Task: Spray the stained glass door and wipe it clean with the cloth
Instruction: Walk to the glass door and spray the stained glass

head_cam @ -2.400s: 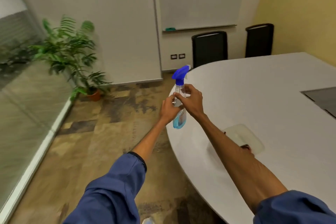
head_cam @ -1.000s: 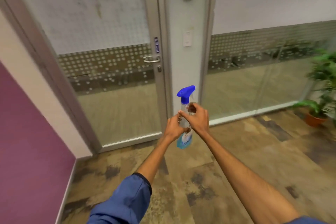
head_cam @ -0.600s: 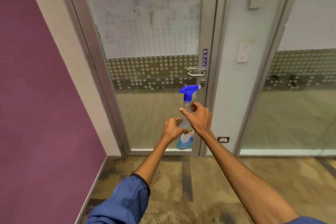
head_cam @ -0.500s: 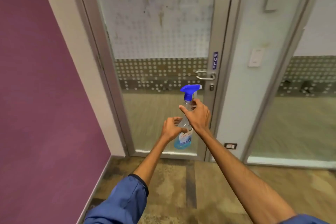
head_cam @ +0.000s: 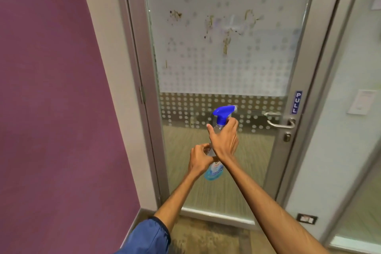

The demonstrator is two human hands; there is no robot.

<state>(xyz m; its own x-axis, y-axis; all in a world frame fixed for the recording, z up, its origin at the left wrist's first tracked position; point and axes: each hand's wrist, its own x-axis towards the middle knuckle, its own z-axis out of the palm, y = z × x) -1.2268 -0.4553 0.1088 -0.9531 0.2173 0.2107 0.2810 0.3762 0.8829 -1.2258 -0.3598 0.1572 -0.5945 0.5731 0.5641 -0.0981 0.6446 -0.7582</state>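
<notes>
A glass door (head_cam: 226, 68) with a frosted dotted band fills the view ahead. Brown stains (head_cam: 226, 41) are smeared across its upper frosted part. I hold a clear spray bottle (head_cam: 214, 171) with a blue trigger head (head_cam: 223, 112) and blue liquid, upright in front of the door's lower half. My right hand (head_cam: 224, 140) wraps the bottle's neck just under the head. My left hand (head_cam: 199, 160) grips the bottle's body lower down. No cloth is in view.
A purple wall (head_cam: 51, 109) stands close on the left. The door has a metal lever handle (head_cam: 280, 121) and a blue PULL sign (head_cam: 296, 102) on its right frame. A glass side panel with a wall switch (head_cam: 362, 104) is at the right.
I have turned from the white table toward the door and come closer; the stained glass now looms larger. Both hands have kept hold of the bottle throughout.
</notes>
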